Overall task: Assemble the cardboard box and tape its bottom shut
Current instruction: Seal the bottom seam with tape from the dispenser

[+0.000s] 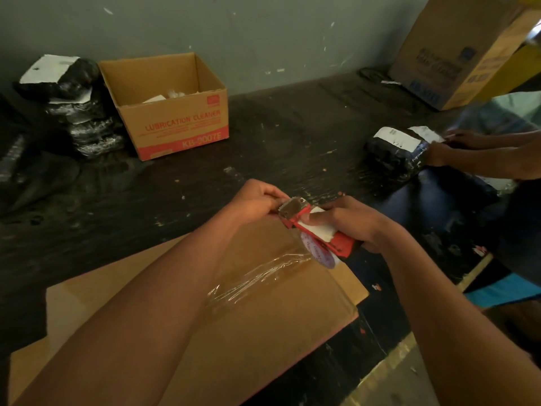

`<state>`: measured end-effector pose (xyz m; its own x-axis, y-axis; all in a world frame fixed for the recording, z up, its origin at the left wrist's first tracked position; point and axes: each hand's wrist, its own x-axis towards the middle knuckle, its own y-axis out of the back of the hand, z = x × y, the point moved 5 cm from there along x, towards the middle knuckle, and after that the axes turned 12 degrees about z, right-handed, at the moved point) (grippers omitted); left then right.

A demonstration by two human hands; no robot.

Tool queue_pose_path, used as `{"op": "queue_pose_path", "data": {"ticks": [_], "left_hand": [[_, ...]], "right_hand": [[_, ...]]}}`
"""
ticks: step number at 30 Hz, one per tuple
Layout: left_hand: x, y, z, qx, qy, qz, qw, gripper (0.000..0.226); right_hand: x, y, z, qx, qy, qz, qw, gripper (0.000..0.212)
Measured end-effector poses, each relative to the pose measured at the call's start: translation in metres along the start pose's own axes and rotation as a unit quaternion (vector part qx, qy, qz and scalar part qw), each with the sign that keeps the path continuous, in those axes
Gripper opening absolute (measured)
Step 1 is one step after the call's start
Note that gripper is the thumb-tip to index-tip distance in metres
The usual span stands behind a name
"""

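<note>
A brown cardboard box (281, 326) lies on the dark table in front of me, with its flaps spread out to the left. A strip of clear tape (257, 276) runs crinkled across its top face up to the roll. My right hand (348, 221) grips a red tape dispenser (319, 232) above the box's far edge, thumb on its white part. My left hand (257, 200) pinches at the dispenser's metal toothed blade (292, 207). What the fingertips hold there is too small to tell.
An open "Lubrication Cleaner" carton (175, 112) stands at the back left beside black wrapped parcels (73, 104). Another person's hands (456, 148) hold a black labelled parcel (395, 153) at the right. A large carton (456, 54) leans at the back right. The table edge (389, 367) runs at the lower right.
</note>
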<state>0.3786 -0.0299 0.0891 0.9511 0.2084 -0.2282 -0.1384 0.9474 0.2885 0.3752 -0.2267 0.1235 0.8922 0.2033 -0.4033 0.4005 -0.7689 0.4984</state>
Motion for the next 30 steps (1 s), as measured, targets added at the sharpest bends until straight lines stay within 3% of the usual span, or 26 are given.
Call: {"op": "queue_pose_path", "data": {"ticks": [4,11,21,30], "left_hand": [[0.013,0.005,0.001,0.014,-0.053,0.020,0.998,0.010],[0.043,0.015,-0.007,0.049,-0.077,0.017,0.996,0.020],[0.086,0.024,-0.016,0.063,-0.034,-0.021,0.997,0.019],[0.097,0.011,-0.050,0.052,0.001,-0.046,0.998,0.016]], "right_hand": [[0.006,-0.004,-0.004,0.016,-0.014,-0.005,1.000,0.053],[0.015,-0.016,-0.018,-0.005,-0.021,0.003,1.000,0.038],[0.025,-0.024,-0.021,-0.016,-0.058,0.021,0.998,0.045],[0.018,-0.017,-0.005,-0.028,-0.111,-0.030,0.993,0.044]]}}
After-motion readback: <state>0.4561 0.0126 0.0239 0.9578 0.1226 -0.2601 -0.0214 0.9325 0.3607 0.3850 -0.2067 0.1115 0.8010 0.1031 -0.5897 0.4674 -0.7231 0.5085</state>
